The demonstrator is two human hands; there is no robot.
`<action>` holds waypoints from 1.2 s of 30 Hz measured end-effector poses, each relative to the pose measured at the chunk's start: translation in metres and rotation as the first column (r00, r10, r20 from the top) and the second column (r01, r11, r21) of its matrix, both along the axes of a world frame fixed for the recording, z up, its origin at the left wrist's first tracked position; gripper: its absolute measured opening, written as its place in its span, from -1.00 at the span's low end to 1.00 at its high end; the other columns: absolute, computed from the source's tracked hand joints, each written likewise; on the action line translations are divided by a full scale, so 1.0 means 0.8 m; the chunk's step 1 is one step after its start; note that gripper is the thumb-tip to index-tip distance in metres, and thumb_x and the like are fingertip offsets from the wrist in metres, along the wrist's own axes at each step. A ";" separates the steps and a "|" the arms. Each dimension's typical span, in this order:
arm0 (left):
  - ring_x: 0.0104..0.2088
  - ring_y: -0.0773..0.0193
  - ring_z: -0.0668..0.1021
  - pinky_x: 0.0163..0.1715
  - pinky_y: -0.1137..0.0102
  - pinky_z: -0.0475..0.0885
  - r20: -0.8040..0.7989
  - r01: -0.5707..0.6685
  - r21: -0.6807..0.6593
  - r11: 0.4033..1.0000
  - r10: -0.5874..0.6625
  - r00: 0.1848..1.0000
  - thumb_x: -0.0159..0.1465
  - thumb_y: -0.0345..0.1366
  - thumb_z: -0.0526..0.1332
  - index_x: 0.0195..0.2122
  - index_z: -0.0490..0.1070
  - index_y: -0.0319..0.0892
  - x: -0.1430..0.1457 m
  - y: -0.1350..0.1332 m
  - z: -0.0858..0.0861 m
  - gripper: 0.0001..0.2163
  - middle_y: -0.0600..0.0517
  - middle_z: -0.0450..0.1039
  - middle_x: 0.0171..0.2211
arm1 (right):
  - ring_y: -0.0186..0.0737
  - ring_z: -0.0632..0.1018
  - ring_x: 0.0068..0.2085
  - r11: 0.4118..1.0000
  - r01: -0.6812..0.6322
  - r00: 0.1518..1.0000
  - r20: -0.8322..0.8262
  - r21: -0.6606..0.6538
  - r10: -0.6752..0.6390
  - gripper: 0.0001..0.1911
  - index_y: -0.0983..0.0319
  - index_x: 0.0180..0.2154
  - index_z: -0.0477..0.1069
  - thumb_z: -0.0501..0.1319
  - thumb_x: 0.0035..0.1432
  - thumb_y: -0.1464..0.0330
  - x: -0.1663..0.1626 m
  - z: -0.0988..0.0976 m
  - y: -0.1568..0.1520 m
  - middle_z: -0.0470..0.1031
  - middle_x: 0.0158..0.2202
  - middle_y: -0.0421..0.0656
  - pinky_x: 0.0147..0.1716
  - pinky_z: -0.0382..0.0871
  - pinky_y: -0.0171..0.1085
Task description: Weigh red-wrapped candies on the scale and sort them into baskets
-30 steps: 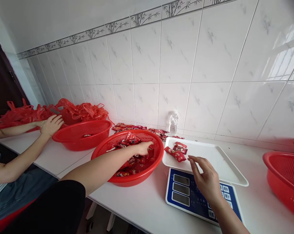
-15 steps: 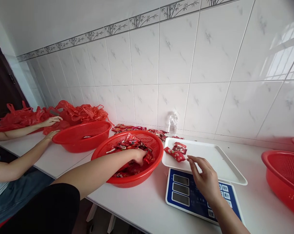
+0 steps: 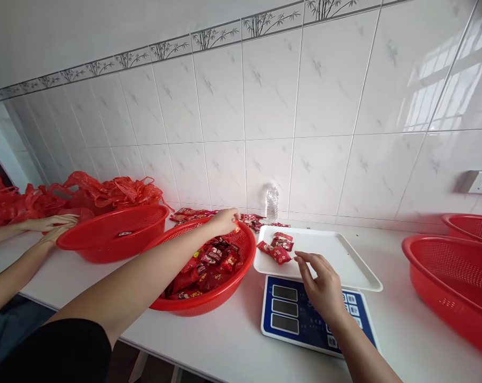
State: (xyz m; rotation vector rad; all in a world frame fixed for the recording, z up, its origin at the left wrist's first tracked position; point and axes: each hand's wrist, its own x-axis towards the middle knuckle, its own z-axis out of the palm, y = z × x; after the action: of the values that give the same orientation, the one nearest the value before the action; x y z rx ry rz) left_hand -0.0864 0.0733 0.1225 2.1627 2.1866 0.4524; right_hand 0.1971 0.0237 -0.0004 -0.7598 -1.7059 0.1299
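Note:
My left hand is above the far right rim of a red perforated basket, its fingers curled closed. A bit of red shows at the fingertips, but I cannot make out what they hold. Inside the basket lie many small red wrapped snack packets. My right hand, thumb and index finger pinched, grips the corner of a red snack packet on a white tray. Another red packet lies beside it. Below that hand is the blue panel of a digital scale.
A second red basket stands at left, by another person's hands and a heap of red plastic bags. More packets and a clear bottle are along the wall. Red baskets stand at right.
My left hand has risen out of the packets in the basket to above its far rim. My right hand stays pinched at the packet's corner. The view has turned slightly right.

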 end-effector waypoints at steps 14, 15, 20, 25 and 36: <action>0.33 -0.25 -0.07 0.18 -0.20 -0.08 0.083 0.302 -0.308 0.902 -0.290 0.953 0.13 0.25 0.11 0.34 -0.11 0.01 0.148 0.010 -0.064 -0.17 -0.13 -0.18 0.38 | -0.17 0.51 -0.23 0.999 -0.028 1.000 0.001 0.028 0.028 -0.80 0.13 -0.10 0.45 0.08 0.32 0.35 -0.001 0.004 0.000 0.53 -0.26 -0.15 -0.27 0.41 -0.21; 0.33 -0.27 -0.12 0.17 -0.24 -0.12 0.071 0.273 -0.345 0.898 -0.265 0.962 0.11 0.25 0.12 0.35 -0.17 0.05 0.154 0.014 -0.065 -0.15 -0.12 -0.24 0.39 | -0.17 0.51 -0.22 0.999 -0.030 1.000 0.002 0.027 0.030 -0.79 0.13 -0.10 0.45 0.08 0.32 0.35 -0.001 0.005 -0.001 0.53 -0.26 -0.15 -0.27 0.41 -0.21; 0.31 -0.31 -0.04 0.11 -0.29 -0.02 -0.040 0.266 -0.401 0.877 -0.307 0.951 0.06 0.12 0.22 0.29 -0.03 0.16 0.179 0.025 -0.067 -0.22 -0.10 -0.18 0.37 | -0.18 0.51 -0.26 0.999 -0.017 1.000 -0.006 0.030 0.017 -0.80 0.17 -0.12 0.45 0.08 0.32 0.35 -0.002 0.004 -0.002 0.52 -0.29 -0.12 -0.32 0.41 -0.22; 0.16 -0.22 0.27 0.04 -0.16 0.20 -0.080 0.322 -0.275 0.906 -0.355 0.931 0.09 -0.12 0.23 0.05 0.30 0.06 0.189 0.020 -0.067 -0.54 -0.13 0.16 0.17 | -0.18 0.51 -0.25 0.999 -0.008 1.000 -0.006 0.040 0.008 -0.81 0.18 -0.14 0.45 0.08 0.32 0.35 -0.003 0.002 0.000 0.52 -0.28 -0.12 -0.30 0.42 -0.22; -0.24 0.19 0.52 -0.27 0.37 0.42 0.230 0.388 -0.078 0.918 -0.362 0.903 0.03 -0.27 0.29 -0.31 0.35 -0.12 0.186 0.042 -0.066 -0.79 0.03 0.43 -0.24 | -0.15 0.53 -0.26 1.000 -0.003 1.000 -0.027 -0.006 0.003 -0.76 0.18 -0.14 0.46 0.04 0.34 0.29 -0.001 0.002 0.004 0.53 -0.30 -0.09 -0.32 0.43 -0.21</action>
State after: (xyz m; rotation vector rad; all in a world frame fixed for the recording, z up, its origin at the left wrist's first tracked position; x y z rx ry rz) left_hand 0.0628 0.1067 0.0693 2.2742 1.5930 0.4835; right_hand 0.1965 0.0267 0.0013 -0.7571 -1.6819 0.1466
